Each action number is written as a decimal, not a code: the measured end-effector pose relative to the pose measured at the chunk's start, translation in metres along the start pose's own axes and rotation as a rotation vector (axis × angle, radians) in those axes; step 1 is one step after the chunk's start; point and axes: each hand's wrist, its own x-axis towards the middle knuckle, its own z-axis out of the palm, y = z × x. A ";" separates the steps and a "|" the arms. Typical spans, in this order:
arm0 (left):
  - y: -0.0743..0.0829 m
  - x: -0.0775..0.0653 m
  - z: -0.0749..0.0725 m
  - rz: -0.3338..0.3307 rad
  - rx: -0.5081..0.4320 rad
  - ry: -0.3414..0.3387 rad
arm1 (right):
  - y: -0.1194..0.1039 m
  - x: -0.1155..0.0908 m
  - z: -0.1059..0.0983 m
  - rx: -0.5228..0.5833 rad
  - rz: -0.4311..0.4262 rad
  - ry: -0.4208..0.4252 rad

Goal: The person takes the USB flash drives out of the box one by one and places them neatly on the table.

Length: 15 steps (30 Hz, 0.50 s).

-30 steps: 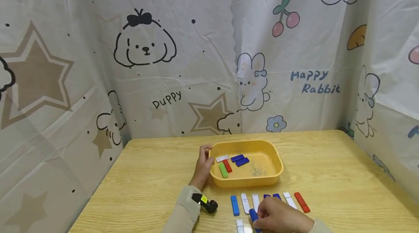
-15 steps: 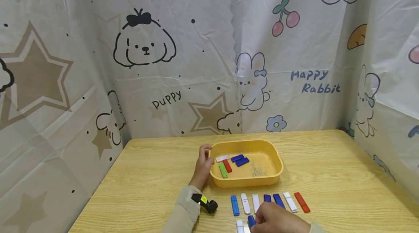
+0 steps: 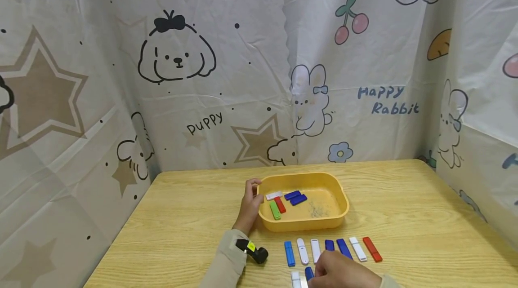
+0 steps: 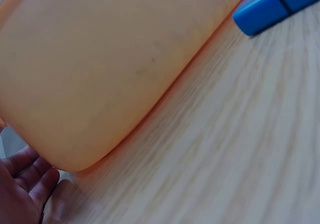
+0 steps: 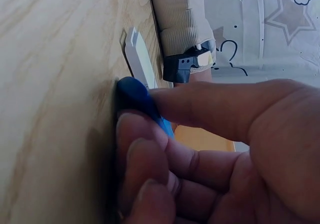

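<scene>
At the lower edge of the head view my right hand pinches a blue USB stick between thumb and fingers. The right wrist view shows this blue stick low at the table surface, its far part covered by fingertips. A white USB stick lies just left of it. My left hand grips the left end of a yellow plastic tray, thumb at the rim. In the left wrist view, the left hand's fingers touch the tray's outer wall. White, red, green and dark-blue sticks lie inside the tray.
A row of several USB sticks lies before the tray, from a light-blue stick to a red stick. My right hand partly covers the dark-blue ones. A patterned curtain hangs behind the wooden table.
My right hand has moved slightly down and left in the head view with the blue USB stick, uncovering more of the dark-blue sticks in the row. The left hand stays on the tray.
</scene>
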 end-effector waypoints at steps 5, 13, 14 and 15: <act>0.001 0.000 0.000 -0.001 -0.001 -0.001 | -0.003 -0.004 0.001 0.000 -0.019 0.007; 0.000 0.000 0.000 -0.004 -0.021 -0.010 | -0.001 -0.004 0.000 -0.013 -0.038 -0.008; 0.000 0.001 0.000 -0.003 -0.027 -0.012 | -0.001 -0.004 0.000 -0.017 -0.033 -0.007; -0.001 0.001 0.000 -0.002 -0.033 -0.013 | -0.001 -0.004 0.000 -0.022 -0.026 -0.005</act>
